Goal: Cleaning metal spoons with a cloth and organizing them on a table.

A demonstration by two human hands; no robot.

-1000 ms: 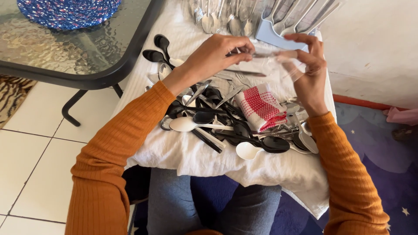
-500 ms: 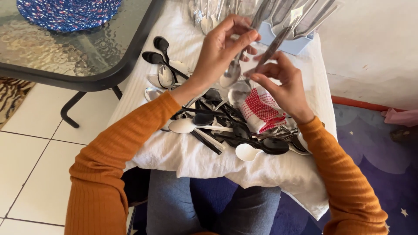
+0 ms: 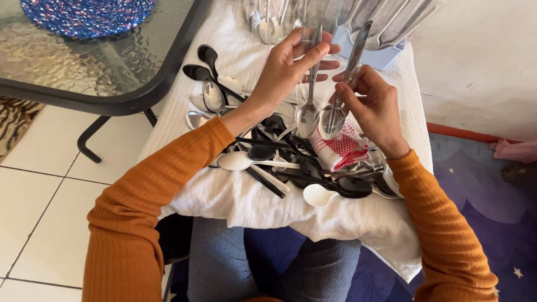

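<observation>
A white cloth [image 3: 246,201] covers the surface over the person's lap, beside a glass-topped table [image 3: 112,61] with a black frame; pale floor tiles lie to the left and a blue starred rug [image 3: 492,223] to the right. On the cloth sits a heap of mixed cutlery [image 3: 291,162]: black plastic spoons, white plastic spoons and steel ones, with a red-and-white checked cloth [image 3: 344,148] tucked among them. At the far edge stands a pale blue cutlery holder [image 3: 380,53] already filled with steel handles.

A second ago the left hand [image 3: 291,67] and the right hand [image 3: 369,103] were up near the holder, working together on one piece. Now they have drawn back over the heap and each is closed on its own steel spoon: the left pinches the handle of a steel spoon [image 3: 307,117] that hangs bowl-down, and the right grips a second steel spoon [image 3: 331,120] just beside it, also bowl-down, handle slanting up towards the holder. The two bowls hang side by side, nearly touching, above the checked cloth. Judging from this, the person seems to be sorting steel spoons out of the pile in pairs
</observation>
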